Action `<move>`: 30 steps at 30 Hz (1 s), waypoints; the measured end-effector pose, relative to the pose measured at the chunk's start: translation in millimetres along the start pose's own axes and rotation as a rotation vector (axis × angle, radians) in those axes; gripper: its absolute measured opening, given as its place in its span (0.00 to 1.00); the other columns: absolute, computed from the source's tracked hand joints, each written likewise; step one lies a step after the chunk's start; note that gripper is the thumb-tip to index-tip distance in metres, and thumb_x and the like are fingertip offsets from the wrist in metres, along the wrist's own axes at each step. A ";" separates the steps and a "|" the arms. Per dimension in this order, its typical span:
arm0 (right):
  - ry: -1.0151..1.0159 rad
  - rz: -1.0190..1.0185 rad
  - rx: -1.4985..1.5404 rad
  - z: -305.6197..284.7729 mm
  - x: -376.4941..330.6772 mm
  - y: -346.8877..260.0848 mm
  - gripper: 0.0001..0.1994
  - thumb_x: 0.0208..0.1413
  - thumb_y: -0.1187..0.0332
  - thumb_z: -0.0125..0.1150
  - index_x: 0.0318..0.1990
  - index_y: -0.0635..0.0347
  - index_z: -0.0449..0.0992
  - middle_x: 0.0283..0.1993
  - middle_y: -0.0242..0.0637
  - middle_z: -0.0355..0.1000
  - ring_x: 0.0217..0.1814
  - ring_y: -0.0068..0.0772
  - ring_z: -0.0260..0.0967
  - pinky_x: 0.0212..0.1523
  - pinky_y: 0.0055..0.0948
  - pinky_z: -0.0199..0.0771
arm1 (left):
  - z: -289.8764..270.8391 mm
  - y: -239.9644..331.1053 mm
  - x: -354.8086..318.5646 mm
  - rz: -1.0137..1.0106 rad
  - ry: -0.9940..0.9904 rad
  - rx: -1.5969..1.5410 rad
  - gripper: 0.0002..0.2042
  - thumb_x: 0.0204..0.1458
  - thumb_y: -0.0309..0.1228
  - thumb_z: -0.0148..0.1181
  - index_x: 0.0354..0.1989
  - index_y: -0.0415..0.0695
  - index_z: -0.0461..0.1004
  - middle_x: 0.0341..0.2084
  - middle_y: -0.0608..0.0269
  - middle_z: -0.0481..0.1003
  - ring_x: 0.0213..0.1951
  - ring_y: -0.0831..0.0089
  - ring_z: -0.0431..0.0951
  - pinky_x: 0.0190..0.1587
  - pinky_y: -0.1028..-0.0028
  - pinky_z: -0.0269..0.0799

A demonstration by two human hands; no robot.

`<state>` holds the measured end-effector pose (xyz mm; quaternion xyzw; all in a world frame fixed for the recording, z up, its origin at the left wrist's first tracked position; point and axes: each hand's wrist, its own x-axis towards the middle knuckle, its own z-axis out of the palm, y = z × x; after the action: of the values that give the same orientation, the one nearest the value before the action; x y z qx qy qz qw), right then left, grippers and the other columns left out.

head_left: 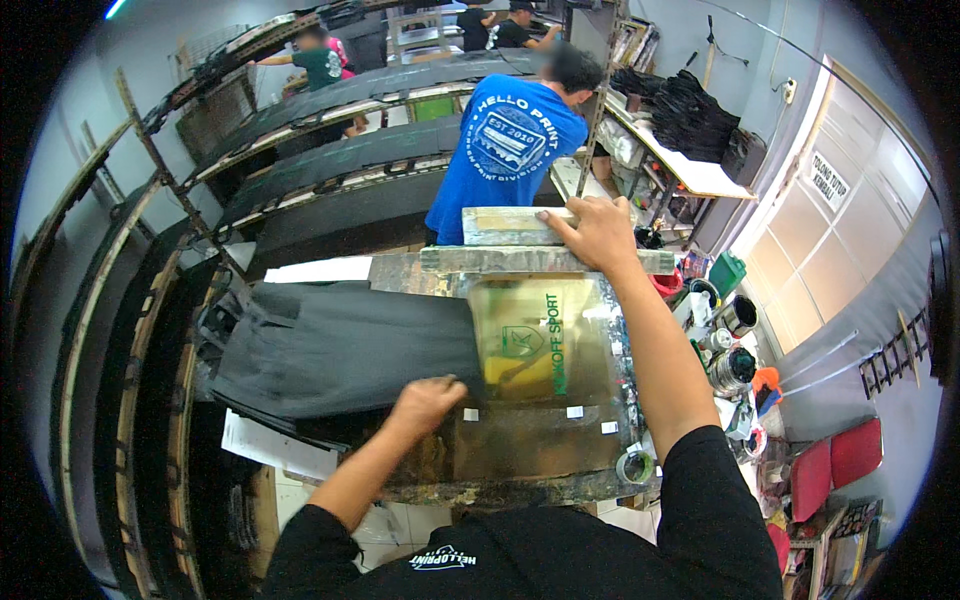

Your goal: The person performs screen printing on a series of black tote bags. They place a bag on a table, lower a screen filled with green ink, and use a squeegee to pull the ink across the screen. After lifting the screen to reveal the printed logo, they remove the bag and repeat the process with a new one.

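My right hand [598,235] is closed at the far side of the worktable, its thumb along a worn wooden squeegee [500,226]. Just below that hand runs a paint-stained frame bar [540,261]. Nearer to me is a glossy yellowish panel [545,340] bearing a green emblem and lettering. To its left, black fabric [350,345] lies in flat layers, its right end meeting the panel. My left hand [428,403] is closed at the near right corner of this fabric; its fingertips are partly hidden.
Black pieces lie along racks [330,170] at left and behind. A person in a blue shirt [510,150] stands beyond the table [430,465]; others work farther back. Pots and cans [733,370] crowd the right, near a red chair [838,468]. A small jar [634,465] sits at the table's near edge.
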<state>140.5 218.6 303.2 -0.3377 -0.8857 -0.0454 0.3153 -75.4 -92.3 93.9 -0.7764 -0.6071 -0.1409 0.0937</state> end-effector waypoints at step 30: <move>0.060 -0.068 0.000 13.7 6.3 9.4 0.34 0.58 0.31 0.51 0.30 0.56 0.83 0.32 0.46 0.80 0.39 0.49 0.78 0.47 0.54 0.63 | 178.2 181.7 120.9 -0.204 -0.455 -0.317 0.59 0.43 0.79 0.51 0.77 0.46 0.53 0.78 0.51 0.46 0.78 0.43 0.40 0.71 0.29 0.25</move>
<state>135.5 233.4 294.8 -0.3061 -0.8867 -0.0662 0.3401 146.4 30.4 -29.3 -0.7282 -0.6576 -0.0649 -0.1820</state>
